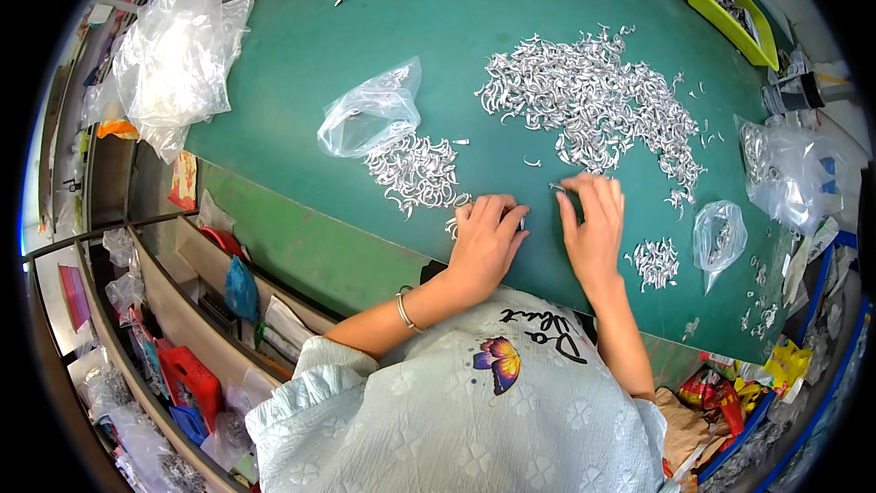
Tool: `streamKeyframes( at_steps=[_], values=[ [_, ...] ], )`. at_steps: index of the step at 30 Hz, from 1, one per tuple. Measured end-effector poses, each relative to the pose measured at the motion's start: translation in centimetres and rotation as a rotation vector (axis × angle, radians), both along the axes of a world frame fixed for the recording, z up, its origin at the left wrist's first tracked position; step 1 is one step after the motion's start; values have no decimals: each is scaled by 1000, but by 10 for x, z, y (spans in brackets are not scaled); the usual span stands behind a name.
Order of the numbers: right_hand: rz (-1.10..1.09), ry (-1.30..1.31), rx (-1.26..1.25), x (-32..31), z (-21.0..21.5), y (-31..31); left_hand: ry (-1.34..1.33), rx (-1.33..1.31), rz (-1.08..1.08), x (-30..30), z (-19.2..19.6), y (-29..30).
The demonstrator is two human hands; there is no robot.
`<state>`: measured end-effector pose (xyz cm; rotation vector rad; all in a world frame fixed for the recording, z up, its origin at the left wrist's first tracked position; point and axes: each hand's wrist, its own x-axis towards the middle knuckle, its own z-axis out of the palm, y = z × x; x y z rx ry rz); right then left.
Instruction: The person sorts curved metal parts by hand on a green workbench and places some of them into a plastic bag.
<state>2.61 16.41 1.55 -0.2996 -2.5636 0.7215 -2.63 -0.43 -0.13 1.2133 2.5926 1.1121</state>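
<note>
My left hand (485, 245) is closed near the table's front edge, a small curved silver metal piece (523, 224) showing at its thumb and fingertips. My right hand (595, 224) pinches another such piece (556, 187) between thumb and forefinger. Beyond the right hand spreads a large heap of curved silver metal pieces (584, 96). A smaller heap (415, 172) lies left of my hands, partly spilling from the mouth of a clear plastic bag (370, 114); a few pieces lie right beside the left hand. To the right sits a third little heap (655, 264).
The green table (301, 27) curves across the view. At right lie a small clear bag (720, 237) and a larger filled bag (794, 173). A yellow-green bin (730, 9) stands at the far right. Clear bags (182, 55) hang over the left edge, above drawers (196, 256).
</note>
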Motion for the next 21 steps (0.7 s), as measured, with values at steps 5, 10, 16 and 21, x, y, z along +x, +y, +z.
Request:
streamKeyframes(
  at_steps=[5,10,16,21],
  values=[
    [151,-184,-48,0,-6,-9,59,-48,46,-7,1,0],
    [199,-137,-187,-19,0,-8,83,-51,97,-12,8,-3],
    [223,-133,34,-21,-12,-14,98,-93,12,-13,3,4],
    [307,-218,-241,26,13,-14,130,-65,126,-22,5,-7]
  ],
)
